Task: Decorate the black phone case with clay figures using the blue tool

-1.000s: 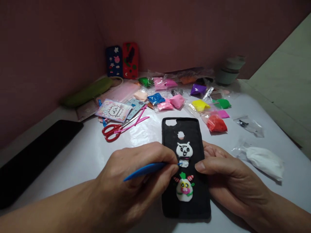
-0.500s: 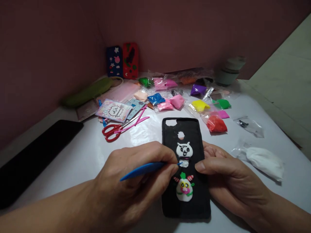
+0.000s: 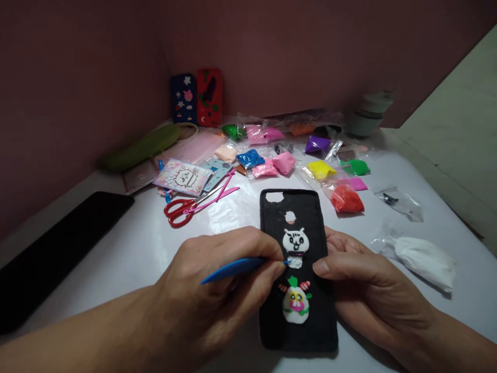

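Little changed: left hand (image 3: 217, 280) grips blue tool (image 3: 233, 268), tip still on white clay patch (image 3: 295, 262); right hand (image 3: 365, 290) clamps phone case (image 3: 306, 331).

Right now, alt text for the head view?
The left hand holds a blue tool, its tip on a white clay piece on a black phone case; the right hand holds the case's edge. Behind lie clay bags and red scissors.
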{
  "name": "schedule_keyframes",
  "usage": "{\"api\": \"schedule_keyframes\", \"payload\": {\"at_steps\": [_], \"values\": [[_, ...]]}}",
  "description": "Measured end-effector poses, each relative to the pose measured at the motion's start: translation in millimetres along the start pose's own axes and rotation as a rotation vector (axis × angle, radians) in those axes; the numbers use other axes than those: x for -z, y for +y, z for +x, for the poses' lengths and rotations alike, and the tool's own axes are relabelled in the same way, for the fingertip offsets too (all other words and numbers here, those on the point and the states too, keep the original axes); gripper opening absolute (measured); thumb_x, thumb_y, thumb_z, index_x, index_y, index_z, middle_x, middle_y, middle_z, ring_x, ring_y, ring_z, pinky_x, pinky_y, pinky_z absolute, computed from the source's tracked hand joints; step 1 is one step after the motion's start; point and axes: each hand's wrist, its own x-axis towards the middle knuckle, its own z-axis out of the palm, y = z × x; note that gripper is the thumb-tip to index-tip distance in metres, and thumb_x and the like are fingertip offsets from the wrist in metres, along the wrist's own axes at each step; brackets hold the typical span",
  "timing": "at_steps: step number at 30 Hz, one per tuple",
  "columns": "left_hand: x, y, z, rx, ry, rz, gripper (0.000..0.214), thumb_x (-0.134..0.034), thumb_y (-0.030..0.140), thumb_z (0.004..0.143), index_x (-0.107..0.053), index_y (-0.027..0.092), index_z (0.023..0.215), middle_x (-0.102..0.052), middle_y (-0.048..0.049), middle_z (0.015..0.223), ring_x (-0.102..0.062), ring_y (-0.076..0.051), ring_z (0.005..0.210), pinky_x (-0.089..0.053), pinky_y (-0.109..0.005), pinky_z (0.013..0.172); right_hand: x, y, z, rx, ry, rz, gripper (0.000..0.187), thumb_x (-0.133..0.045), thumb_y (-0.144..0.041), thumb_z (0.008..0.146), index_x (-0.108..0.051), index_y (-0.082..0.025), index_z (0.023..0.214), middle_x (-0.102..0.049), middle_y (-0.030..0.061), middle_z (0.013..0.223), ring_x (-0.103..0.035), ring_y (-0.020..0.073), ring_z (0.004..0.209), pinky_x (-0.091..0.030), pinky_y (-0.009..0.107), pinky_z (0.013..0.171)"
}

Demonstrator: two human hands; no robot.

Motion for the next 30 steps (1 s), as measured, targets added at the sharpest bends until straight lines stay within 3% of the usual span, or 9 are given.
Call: {"api": "schedule_keyframes", "payload": {"at_steps": [30], "values": [[-0.5, 2.1, 0.3, -0.027, 0.040, 0.059, 0.010, -0.054, 0.011, 0.086, -0.063, 0.017, 0.087, -0.064, 0.0041, 0.068, -0.055, -0.004, 0.053, -0.040, -0.008, 0.047, -1.2, -0.5, -0.6, 0.013, -0.018, -0.028, 0.035, -0.059, -0.003, 0.061, -0.068, -0.013, 0.094, -0.072, 0.0079, 0.084, -0.066, 0.0186, 0.076, -0.049, 0.029, 0.074]]}}
